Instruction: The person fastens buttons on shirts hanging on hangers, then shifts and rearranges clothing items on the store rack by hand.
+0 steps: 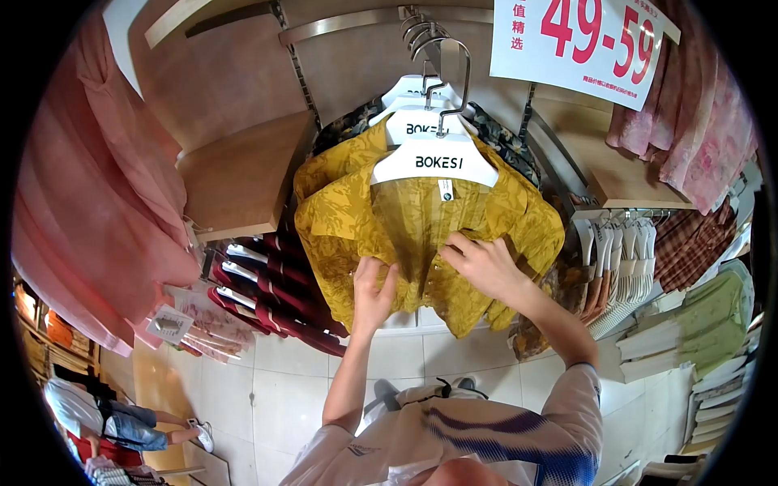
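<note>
A mustard-yellow patterned shirt (340, 219) hangs at the centre on a white hanger (438, 162) lettered BOKESI. Its front is parted, so the inside of the back and a small label (446, 191) show. My left hand (374, 287) is closed on the left front edge of the shirt, with fingers bent over the cloth. On the other front edge, a bit higher, my right hand (478, 261) pinches the fabric. Small buttons seem to sit near both hands. Behind it hang another yellow garment and a dark floral one (506, 138), partly hidden.
A metal rail (348, 26) holds the hangers above. Wooden shelves (243, 174) flank the clothes. Pink garments (97, 194) hang at left, maroon ones (279, 283) lower down. A price sign (579, 49) hangs at upper right. Another person (121, 413) stands at lower left.
</note>
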A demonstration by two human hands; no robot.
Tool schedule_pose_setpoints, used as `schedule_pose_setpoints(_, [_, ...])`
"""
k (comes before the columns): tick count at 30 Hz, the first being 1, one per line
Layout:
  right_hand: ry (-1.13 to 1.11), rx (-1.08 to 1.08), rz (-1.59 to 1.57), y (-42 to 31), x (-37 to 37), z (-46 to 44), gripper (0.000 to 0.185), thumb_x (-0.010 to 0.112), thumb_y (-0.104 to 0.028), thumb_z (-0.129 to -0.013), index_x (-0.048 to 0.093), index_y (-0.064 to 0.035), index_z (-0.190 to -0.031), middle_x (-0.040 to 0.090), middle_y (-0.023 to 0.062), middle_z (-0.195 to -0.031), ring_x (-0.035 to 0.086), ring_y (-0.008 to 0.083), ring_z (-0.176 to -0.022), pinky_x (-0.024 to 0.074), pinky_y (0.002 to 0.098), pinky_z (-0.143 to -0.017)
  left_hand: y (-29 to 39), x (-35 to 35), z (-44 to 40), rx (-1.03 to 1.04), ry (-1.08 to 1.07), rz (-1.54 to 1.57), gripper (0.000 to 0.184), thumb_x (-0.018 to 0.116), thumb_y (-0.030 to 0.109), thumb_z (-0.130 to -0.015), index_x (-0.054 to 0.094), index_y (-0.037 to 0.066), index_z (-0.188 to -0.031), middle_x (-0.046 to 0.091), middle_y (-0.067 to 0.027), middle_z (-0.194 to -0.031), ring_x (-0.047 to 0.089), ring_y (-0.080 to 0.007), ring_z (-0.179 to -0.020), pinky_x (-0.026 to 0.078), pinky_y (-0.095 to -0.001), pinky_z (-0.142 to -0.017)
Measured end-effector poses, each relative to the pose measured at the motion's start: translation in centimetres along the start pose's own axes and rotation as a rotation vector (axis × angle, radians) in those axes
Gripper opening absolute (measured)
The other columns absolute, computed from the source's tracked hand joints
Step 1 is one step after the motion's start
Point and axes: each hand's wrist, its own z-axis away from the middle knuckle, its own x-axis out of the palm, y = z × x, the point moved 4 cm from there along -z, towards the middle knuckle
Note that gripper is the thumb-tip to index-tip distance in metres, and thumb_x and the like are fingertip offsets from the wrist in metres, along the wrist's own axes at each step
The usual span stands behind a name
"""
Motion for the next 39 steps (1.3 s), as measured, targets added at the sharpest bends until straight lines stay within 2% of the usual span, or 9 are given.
schedule_pose_setpoints(1, [0.0, 0.0, 0.0, -0.1, 0.1, -0.1, 0.029, 0.063, -0.004, -0.074, 0.065, -0.0096, -0.103, 0.058, 0.0024, -0.098, 0.067, 0.0179, -0.068, 0.0456, 0.0309, -0.05, 0.1, 0.1, 0.0, 0.007, -0.015, 0.004, 0.011, 0.066, 0.001, -0.084, 0.057, -0.004, -0.089, 0.056, -0.0168, -0.085, 0.055, -0.0336, -0.079, 0.043, -0.0375, -0.072])
schedule_pose_setpoints(3, [0.173, 0.014, -0.102, 0.0, -0.3, -0.5, 0.025, 0.064, -0.005, -0.074, 0.065, -0.0073, -0.099, 0.057, 0.004, -0.096, 0.068, 0.0187, -0.067, 0.0482, 0.0317, -0.048, 0.0, 0.3, 0.1, 0.002, -0.024, 0.008, 0.011, 0.065, 0.002, -0.085, 0.058, -0.004, -0.09, 0.056, -0.0171, -0.086, 0.055, -0.0338, -0.08, 0.044, -0.0377, -0.073])
schedule_pose_setpoints(9, [0.305, 0.004, -0.228, -0.7, -1.1, -1.3, 0.025, 0.061, -0.006, -0.077, 0.065, -0.0079, -0.102, 0.057, 0.0028, -0.099, 0.067, 0.0194, -0.071, 0.0496, 0.0325, -0.051, 1.3, 0.4, -0.1, 0.059, -0.062, -0.02, 0.016, 0.063, 0.003, -0.087, 0.058, -0.003, -0.101, 0.059, -0.0166, -0.094, 0.057, -0.0323, -0.086, 0.045, -0.0382, -0.076])
schedule_pose_setpoints(11, [0.288, -0.004, -0.241, -1.4, -1.1, -1.4, 0.026, 0.061, -0.006, -0.077, 0.065, -0.008, -0.103, 0.058, 0.0027, -0.099, 0.067, 0.0194, -0.071, 0.0507, 0.0326, -0.053, 1.7, 0.5, -0.1, 0.038, -0.079, -0.019, 0.018, 0.062, 0.003, -0.087, 0.058, -0.003, -0.103, 0.06, -0.0167, -0.095, 0.057, -0.033, -0.087, 0.045, -0.0388, -0.078])
schedule_pose_setpoints(13, [0.286, -0.018, -0.241, -2.1, -1.0, -1.5, 0.03, 0.062, -0.004, -0.077, 0.069, -0.0095, -0.106, 0.061, 0.0021, -0.101, 0.067, 0.019, -0.067, 0.0522, 0.0307, -0.052, 2.7, 0.6, -0.3, 0.15, -0.027, 0.059, 0.016, 0.061, 0.003, -0.087, 0.058, -0.003, -0.101, 0.059, -0.0189, -0.089, 0.055, -0.0358, -0.083, 0.044, -0.042, -0.072])
schedule_pose_setpoints(21, [0.29, -0.071, -0.241, -3.8, -1.0, -1.9, 0.032, 0.061, -0.006, -0.078, 0.066, -0.0052, -0.11, 0.058, 0.0035, -0.104, 0.066, 0.0174, -0.062, 0.0508, 0.0301, -0.046, 3.0, 0.2, 0.3, 0.099, -0.049, 0.011, 0.016, 0.06, 0.005, -0.088, 0.057, -0.003, -0.101, 0.058, -0.0193, -0.09, 0.056, -0.0372, -0.084, 0.044, -0.0419, -0.073])
schedule_pose_setpoints(30, [0.434, -0.088, -0.312, -4.2, -0.7, -1.9, 0.022, 0.063, -0.006, -0.079, 0.066, -0.0038, -0.1, 0.061, 0.0047, -0.101, 0.066, 0.018, -0.059, 0.0505, 0.0294, -0.044, 2.9, -0.3, 1.0, 0.026, -0.092, 0.025, 0.017, 0.059, 0.006, -0.089, 0.055, -0.004, -0.102, 0.056, -0.0196, -0.091, 0.056, -0.0369, -0.084, 0.045, -0.0415, -0.073])
schedule_pose_setpoints(38, [0.348, -0.127, -0.019, -5.6, -1.9, -1.6, 0.016, 0.063, -0.011, -0.076, 0.064, -0.0075, -0.092, 0.062, 0.0021, -0.101, 0.061, 0.012, -0.05, 0.0463, 0.0267, -0.039, 3.5, -0.6, 0.9, 0.076, -0.059, 0.012, 0.014, 0.059, 0.005, -0.088, 0.054, -0.004, -0.098, 0.054, -0.0189, -0.087, 0.054, -0.0367, -0.08, 0.043, -0.0416, -0.07])
schedule_pose_setpoints(39, [0.347, -0.127, -0.019, -5.7, -2.0, -1.6, 0.016, 0.063, -0.011, -0.076, 0.064, -0.0075, -0.092, 0.062, 0.0021, -0.101, 0.061, 0.012, -0.05, 0.0463, 0.0267, -0.039, 3.4, -0.5, 0.9, 0.102, -0.02, 0.035, 0.018, 0.061, 0.007, -0.089, 0.046, -0.002, -0.088, 0.044, -0.0137, -0.079, 0.044, -0.0284, -0.072, 0.036, -0.0387, -0.064])
